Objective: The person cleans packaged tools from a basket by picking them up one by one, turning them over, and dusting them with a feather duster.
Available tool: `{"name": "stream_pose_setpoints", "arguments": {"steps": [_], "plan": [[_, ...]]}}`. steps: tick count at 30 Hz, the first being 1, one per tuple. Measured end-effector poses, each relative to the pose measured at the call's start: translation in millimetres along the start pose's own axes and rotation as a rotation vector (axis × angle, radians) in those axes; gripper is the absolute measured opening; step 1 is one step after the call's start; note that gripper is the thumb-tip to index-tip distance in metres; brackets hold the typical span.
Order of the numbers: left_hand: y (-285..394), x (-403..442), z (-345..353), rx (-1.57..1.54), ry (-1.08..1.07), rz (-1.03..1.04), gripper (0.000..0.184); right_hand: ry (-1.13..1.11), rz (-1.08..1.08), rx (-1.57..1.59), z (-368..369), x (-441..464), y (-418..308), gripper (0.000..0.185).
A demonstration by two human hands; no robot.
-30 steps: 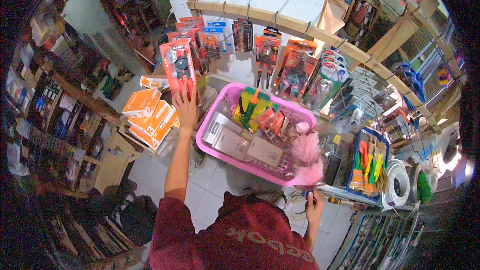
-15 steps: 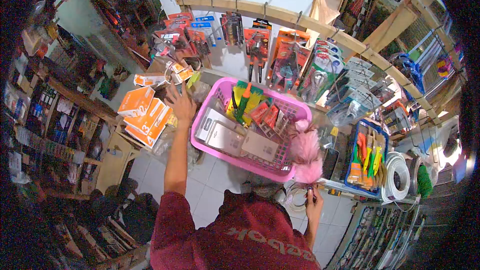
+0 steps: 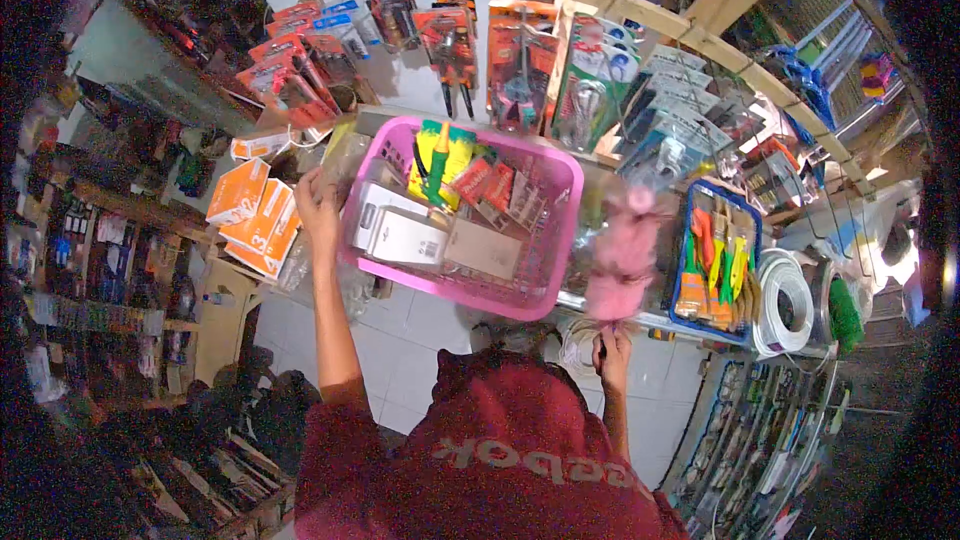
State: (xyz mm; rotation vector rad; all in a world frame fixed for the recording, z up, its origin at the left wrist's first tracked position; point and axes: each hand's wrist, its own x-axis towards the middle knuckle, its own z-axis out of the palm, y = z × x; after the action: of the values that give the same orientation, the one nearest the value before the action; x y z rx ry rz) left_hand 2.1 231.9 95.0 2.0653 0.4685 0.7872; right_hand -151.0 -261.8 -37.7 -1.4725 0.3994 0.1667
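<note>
- Nearest the camera, a maroon shirt [image 3: 550,470] shows upside-down "eebok".
- Right hand [image 3: 613,348]: fingers grip the blurred pink duster [image 3: 622,265], beside the pink basket [image 3: 572,205].
- Left hand [image 3: 318,212]: fingers slightly parted, near orange boxes [image 3: 268,230] numbered 2, 3, 4.
- Beyond hang packs [image 3: 523,70], print illegible.

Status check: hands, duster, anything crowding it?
Right hand gripping pink duster, duster blurred. Left hand beside orange boxes, grip unclear. Pink basket close on duster's left, blue tray right.

Dim, crowded shelves [image 3: 130,245] stand beside pale floor tiles [image 3: 408,332].
</note>
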Motion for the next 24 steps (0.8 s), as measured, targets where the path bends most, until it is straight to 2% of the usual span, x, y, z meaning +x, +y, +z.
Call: {"name": "stream_pose_setpoints", "arguments": {"steps": [1,4,6,8,10,12,13,16,17,20,21,24], "plan": [[15.8,-10.5,6.8,-0.088,-0.031,0.005,0.030,-0.026,0.022,0.054,-2.7,1.7,-0.5,0.021],[34.0,-35.5,38.6,-0.172,-0.270,0.265,0.029,-0.010,0.046,0.015,-4.0,4.5,-9.1,0.019],[46.2,-50.8,64.1,-0.155,-0.393,0.134,0.031,0.040,-0.011,-0.092,-7.1,13.6,-9.1,0.018],[34.6,-60.7,90.3,-0.007,-0.555,0.083,0.037,0.063,-0.104,-0.226,-18.2,19.3,6.5,0.017],[33.8,-74.0,113.4,0.111,-0.825,-0.072,0.044,0.067,-0.255,-0.372,-34.9,34.1,30.3,0.016],[1.7,-101.4,142.7,0.585,-0.818,0.531,0.054,0.019,-0.335,-0.376,-40.1,31.5,20.1,0.013],[22.3,-109.7,145.2,0.755,-1.096,0.530,0.070,0.031,-0.355,-0.400,-47.8,36.7,32.1,0.012],[-2.8,-147.1,168.1,0.993,-1.004,0.778,0.083,0.046,-0.322,-0.388,-73.8,46.3,64.2,0.010],[-1.1,-152.1,169.7,1.101,-1.121,0.751,0.084,0.047,-0.292,-0.339,-81.0,48.5,71.0,0.010],[-40.7,-160.4,189.1,1.126,-0.931,0.843,0.078,0.053,-0.223,-0.193,-81.6,41.8,55.4,0.012],[-32.9,-159.9,188.9,1.171,-1.007,0.821,0.077,0.056,-0.216,-0.176,-83.8,41.6,54.5,0.013],[-8.4,-161.0,182.8,1.204,-1.037,0.711,0.081,0.053,-0.257,-0.328,-101.3,55.2,73.6,0.015]]}}
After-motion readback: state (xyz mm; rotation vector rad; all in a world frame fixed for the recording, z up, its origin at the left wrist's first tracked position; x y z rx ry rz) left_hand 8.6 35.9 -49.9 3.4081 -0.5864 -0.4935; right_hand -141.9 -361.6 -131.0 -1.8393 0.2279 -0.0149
